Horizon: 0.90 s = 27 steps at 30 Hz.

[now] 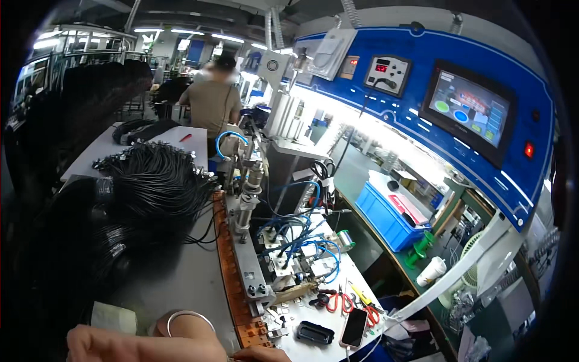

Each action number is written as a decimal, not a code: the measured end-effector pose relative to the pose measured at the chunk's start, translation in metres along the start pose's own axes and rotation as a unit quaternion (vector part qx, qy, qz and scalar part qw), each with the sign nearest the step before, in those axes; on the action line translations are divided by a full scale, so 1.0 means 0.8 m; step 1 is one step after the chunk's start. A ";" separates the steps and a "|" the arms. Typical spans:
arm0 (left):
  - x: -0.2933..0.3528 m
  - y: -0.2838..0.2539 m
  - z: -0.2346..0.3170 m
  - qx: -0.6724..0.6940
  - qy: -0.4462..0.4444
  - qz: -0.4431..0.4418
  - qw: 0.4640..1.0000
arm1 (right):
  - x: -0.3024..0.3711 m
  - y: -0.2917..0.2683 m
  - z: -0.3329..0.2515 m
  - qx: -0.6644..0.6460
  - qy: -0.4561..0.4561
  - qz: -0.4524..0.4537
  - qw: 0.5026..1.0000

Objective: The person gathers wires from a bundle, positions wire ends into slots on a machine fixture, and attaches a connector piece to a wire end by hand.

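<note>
At the lower edge, my left hand (111, 346) is partly in view, close to a bangle (190, 314) on a wrist. Its fingers are mostly cut off by the picture's edge, so what it holds, if anything, is hidden. Only a strip of my right hand (262, 355) shows, beside the near end of an orange slotted rail (226, 265); its grip is out of sight. Left of the rail, a large bundle of black cables (160, 181) with small metal ends lies on the grey table (199, 283). A pale block-like piece (113, 318) sits near my left hand.
Right of the rail stands a machine with metal cylinders (248, 199) and blue air tubes (301, 241). Red-handled scissors (341, 301), a phone (354, 327) and a black tray (315, 332) lie nearby. A blue bin (386, 214) and control panel (470, 108) are farther right; a person (211, 102) is beyond.
</note>
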State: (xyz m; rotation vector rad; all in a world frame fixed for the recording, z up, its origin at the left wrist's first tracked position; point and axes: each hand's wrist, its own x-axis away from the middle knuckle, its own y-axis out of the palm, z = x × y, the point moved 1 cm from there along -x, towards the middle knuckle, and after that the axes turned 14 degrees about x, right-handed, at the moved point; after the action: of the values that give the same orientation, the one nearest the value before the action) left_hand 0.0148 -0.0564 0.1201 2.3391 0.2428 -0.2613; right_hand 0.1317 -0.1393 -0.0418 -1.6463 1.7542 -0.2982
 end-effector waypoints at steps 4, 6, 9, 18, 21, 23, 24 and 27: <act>-0.002 -0.017 -0.004 -0.054 -0.042 -0.073 0.995 | 0.000 0.005 -0.001 -0.023 0.018 0.017 0.999; -0.013 -0.038 -0.001 0.000 -0.120 -0.238 0.964 | 0.004 0.000 0.003 -0.010 0.001 0.040 0.999; -0.002 -0.020 -0.011 0.114 -0.129 -0.307 0.936 | 0.004 -0.002 0.003 -0.018 0.008 0.029 0.999; -0.001 0.034 0.009 0.421 -0.116 -0.217 0.873 | 0.004 -0.005 0.007 0.005 -0.020 0.036 0.999; -0.004 0.027 0.009 0.463 -0.214 -0.308 0.803 | 0.007 -0.004 0.008 0.004 -0.017 0.043 0.999; -0.011 0.023 0.013 0.472 -0.229 -0.340 0.781 | 0.008 -0.005 0.007 0.005 -0.017 0.046 0.999; -0.014 0.020 0.015 0.480 -0.244 -0.372 0.756 | 0.007 -0.005 0.006 0.006 -0.022 0.045 0.999; -0.026 0.003 0.021 0.506 -0.275 -0.435 0.692 | 0.006 -0.004 0.006 0.004 -0.033 0.040 0.999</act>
State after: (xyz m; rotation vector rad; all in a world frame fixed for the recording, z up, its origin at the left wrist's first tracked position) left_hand -0.0067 -0.0721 0.1149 2.7753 1.1311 -1.9652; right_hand 0.1378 -0.1426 -0.0448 -1.5592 1.7608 -0.2107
